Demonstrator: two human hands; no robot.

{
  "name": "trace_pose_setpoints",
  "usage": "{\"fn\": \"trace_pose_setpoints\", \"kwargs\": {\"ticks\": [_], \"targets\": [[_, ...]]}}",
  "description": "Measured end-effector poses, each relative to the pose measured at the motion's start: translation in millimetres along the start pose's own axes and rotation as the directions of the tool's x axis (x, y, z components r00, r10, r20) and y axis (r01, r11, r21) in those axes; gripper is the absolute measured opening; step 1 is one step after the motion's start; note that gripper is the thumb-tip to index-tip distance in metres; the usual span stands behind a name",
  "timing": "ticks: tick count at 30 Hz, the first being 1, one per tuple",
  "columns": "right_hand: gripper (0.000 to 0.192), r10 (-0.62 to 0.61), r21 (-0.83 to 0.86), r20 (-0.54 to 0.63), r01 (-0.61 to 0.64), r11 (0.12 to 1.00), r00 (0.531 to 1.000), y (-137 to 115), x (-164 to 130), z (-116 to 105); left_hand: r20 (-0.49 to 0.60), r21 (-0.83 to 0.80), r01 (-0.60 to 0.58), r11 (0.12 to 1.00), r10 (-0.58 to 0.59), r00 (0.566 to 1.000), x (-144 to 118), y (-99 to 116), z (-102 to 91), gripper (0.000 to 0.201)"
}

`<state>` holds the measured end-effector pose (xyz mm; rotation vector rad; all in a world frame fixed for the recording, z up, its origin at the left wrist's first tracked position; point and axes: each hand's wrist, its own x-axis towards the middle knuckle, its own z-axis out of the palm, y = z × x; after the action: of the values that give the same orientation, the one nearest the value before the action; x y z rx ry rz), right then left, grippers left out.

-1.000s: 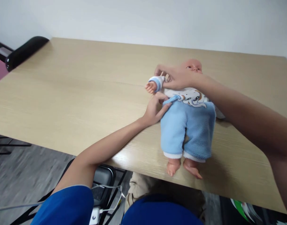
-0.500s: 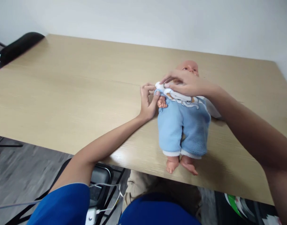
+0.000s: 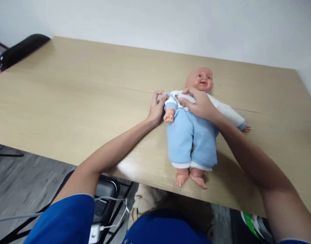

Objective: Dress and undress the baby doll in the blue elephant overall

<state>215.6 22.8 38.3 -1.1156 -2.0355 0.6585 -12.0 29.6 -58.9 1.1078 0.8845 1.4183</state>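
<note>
Both your hands are at the chest of the doll (image 3: 192,135), which lies face-up on the table (image 3: 94,101).
Your left hand (image 3: 157,108) pinches the white top (image 3: 226,110) near the doll's shoulder; your right hand (image 3: 202,105) has thumb and fingers closed on its front. The cloth looks soft and should fold easily, so a light pinch at the edge should do. The doll probably weighs little and may slide; its shiny head (image 3: 199,78) looks stiff and slick, so steady it by the clothed trunk or the fleecy blue trousers (image 3: 179,142), which should grip better.
</note>
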Motion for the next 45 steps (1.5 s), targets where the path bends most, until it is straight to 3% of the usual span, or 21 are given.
{"fn": "trace_pose_setpoints", "kwargs": {"ticks": [9,15,18,21,27,30,34,38,41,45], "targets": [[0.061,0.116,0.360,0.022,-0.116,0.926,0.993,14,-4,1,0.125,-0.034,0.165,0.986,-0.160,0.979,15,5,-4.7,0.081],[0.075,0.178,0.451,0.010,-0.163,0.878,0.984,24,0,1,0.248,-0.014,0.203,0.979,-0.193,0.949,24,4,-19.2,0.067],[0.078,0.193,0.473,-0.011,-0.165,0.866,0.981,24,-1,1,0.249,0.020,0.220,0.975,-0.218,0.944,24,9,-27.1,0.053],[0.078,0.184,0.479,-0.009,-0.158,0.863,0.983,23,-4,1,0.226,0.092,0.201,0.975,-0.217,0.950,20,18,-29.8,0.046],[0.075,0.138,0.463,0.007,-0.126,0.877,0.990,24,-5,0,0.316,0.234,0.065,0.970,-0.139,0.939,13,33,-25.8,0.045],[0.075,0.127,0.431,-0.004,-0.113,0.895,0.992,24,-4,1,0.315,0.217,0.102,0.971,-0.168,0.934,18,33,-22.1,0.042],[0.072,0.112,0.406,0.003,-0.104,0.908,0.994,21,-4,2,0.311,0.129,0.160,0.979,-0.193,0.930,38,29,-12.5,0.025],[0.070,0.130,0.430,-0.008,-0.114,0.896,0.991,19,-5,2,0.363,0.161,0.044,0.986,-0.101,0.926,67,25,1.2,0.010],[0.069,0.157,0.495,-0.019,-0.127,0.860,0.987,21,-6,3,0.452,0.244,-0.044,0.969,-0.073,0.889,88,23,10.2,0.009],[0.065,0.156,0.603,-0.061,-0.088,0.793,0.986,25,-5,4,0.536,0.363,-0.078,0.928,-0.140,0.833,107,20,19.1,0.010]]}}
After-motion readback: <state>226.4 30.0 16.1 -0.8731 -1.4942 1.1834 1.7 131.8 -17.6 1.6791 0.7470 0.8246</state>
